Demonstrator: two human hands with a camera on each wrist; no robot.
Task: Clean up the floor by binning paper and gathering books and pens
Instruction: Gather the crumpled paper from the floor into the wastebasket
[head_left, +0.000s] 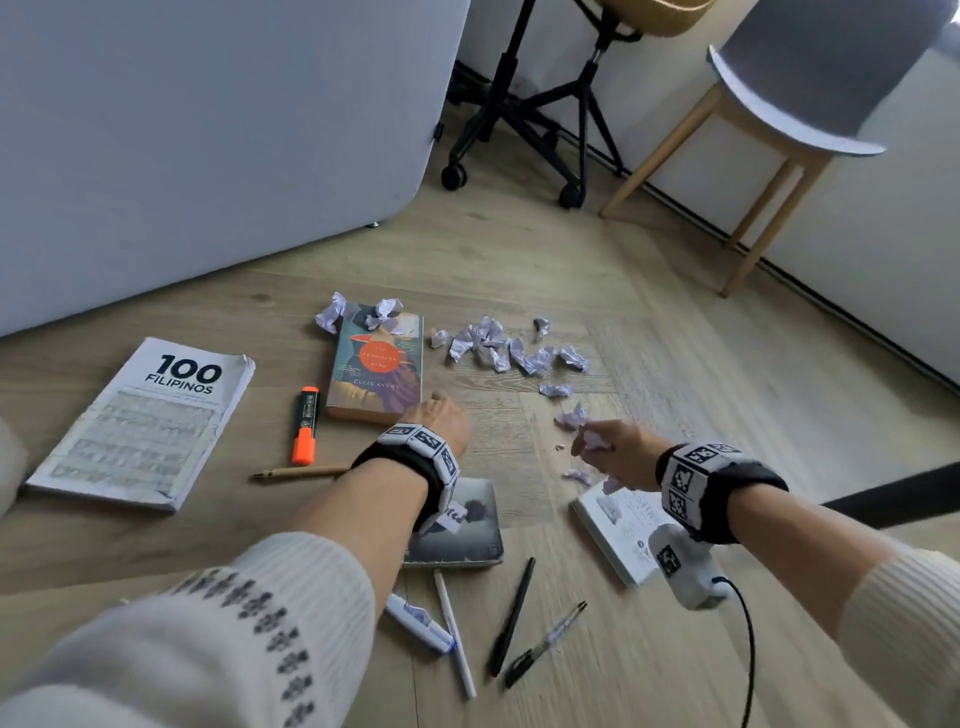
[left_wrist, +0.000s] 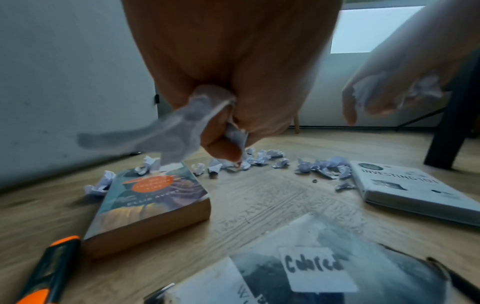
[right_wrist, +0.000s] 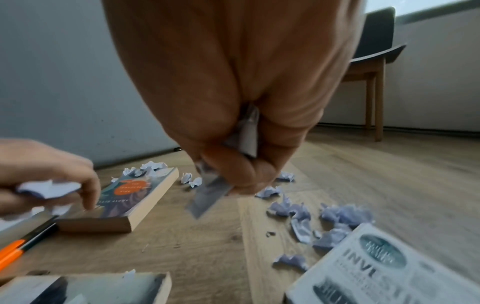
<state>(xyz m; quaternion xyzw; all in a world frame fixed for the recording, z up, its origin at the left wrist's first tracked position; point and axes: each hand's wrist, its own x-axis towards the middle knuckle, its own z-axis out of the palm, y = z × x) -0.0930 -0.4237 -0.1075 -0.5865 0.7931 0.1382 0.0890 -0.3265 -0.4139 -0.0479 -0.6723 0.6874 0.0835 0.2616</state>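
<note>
Several crumpled white paper scraps (head_left: 511, 348) lie scattered on the wooden floor. My left hand (head_left: 441, 421) hovers by the teal-and-orange novel (head_left: 376, 361) and grips crumpled paper (left_wrist: 192, 121) in its curled fingers. My right hand (head_left: 608, 449) also clutches paper scraps (right_wrist: 246, 131), low over more scraps (right_wrist: 335, 218) beside the white "Investing 101" book (head_left: 621, 525). A large white "100 Filipinos" book (head_left: 150, 421) lies at the left, and a dark grey book (head_left: 465, 525) sits under my left wrist. An orange highlighter (head_left: 305, 426), a brown pen (head_left: 301, 473) and several pens (head_left: 511, 631) rest on the floor.
A grey panel (head_left: 208, 130) stands behind the books. A black wheeled stool base (head_left: 530, 114) and a wooden-legged grey chair (head_left: 779, 130) stand at the back right. A dark bar (head_left: 898, 496) juts in at the right edge. A black cable (head_left: 748, 649) trails from my right wrist.
</note>
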